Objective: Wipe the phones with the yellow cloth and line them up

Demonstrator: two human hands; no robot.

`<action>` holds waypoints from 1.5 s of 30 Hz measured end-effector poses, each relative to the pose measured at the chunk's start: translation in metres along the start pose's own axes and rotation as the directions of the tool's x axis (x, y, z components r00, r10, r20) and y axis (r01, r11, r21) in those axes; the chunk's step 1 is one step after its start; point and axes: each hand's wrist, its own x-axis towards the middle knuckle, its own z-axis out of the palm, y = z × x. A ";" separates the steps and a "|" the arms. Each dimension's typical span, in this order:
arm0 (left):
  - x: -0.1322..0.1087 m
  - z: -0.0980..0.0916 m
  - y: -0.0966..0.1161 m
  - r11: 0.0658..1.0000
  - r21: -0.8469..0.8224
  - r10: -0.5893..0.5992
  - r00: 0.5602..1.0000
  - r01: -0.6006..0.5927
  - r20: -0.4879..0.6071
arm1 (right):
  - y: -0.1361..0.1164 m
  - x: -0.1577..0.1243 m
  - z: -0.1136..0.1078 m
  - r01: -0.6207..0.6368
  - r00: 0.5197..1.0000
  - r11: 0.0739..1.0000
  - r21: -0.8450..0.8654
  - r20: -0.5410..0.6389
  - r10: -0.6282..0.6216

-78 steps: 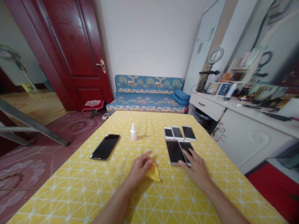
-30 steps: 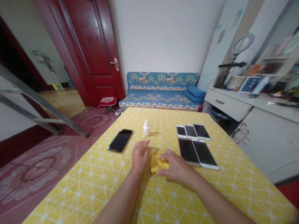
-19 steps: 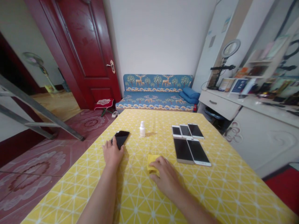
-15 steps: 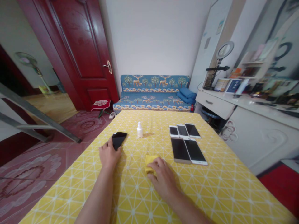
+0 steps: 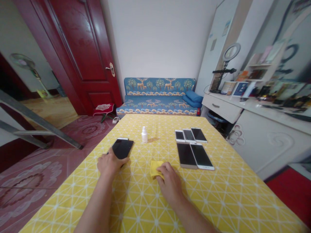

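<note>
Okay, status check. What's under each hand?

My left hand [image 5: 110, 164] is palm down on the black smartphone [image 5: 122, 148]. The phone lies screen up on the yellow patterned tablecloth [image 5: 213, 200], down and to the left of the small white bottle [image 5: 144, 135], which I'm using as the reference point.

Grip on it?

Fingers spread, hand only partly closed, covering the phone's lower end, with my thumb along its bottom edge. Can't tell from this view if I'm pinching it or just resting on it.

Right side?

My right hand [image 5: 170, 182] is curved, with fingertips [image 5: 163, 165] down on the yellow cloth [image 5: 154, 169]. The cloth sits almost straight below the bottle, bunched and touching those fingertips, mostly to their left. Can't tell if it's gripped or just pressed.

Anything close by?

Five other smartphones [image 5: 191, 149] lie right of the bottle, three level with it and two nearer me. The lower two are just beyond my right hand, not touching it.
</note>
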 end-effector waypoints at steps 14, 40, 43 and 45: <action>0.002 0.019 0.011 0.538 -0.843 -0.119 0.990 -0.001 -0.077 | 0.012 0.002 0.007 0.045 0.994 0.969 0.245 -0.106 -0.019; -0.069 0.035 0.086 -0.099 -0.621 0.794 0.437 0.777 0.421 | 0.020 0.012 -0.012 0.151 0.883 0.848 0.508 -0.455 0.116; -0.074 0.031 0.089 -0.112 -0.600 0.777 0.446 0.792 0.444 | 0.007 0.005 -0.009 0.296 0.913 0.921 0.254 -0.359 -0.195; -0.076 0.030 0.090 -0.143 -0.592 0.756 0.474 0.793 0.453 | -0.001 0.001 -0.008 0.373 0.899 0.920 0.123 -0.293 -0.326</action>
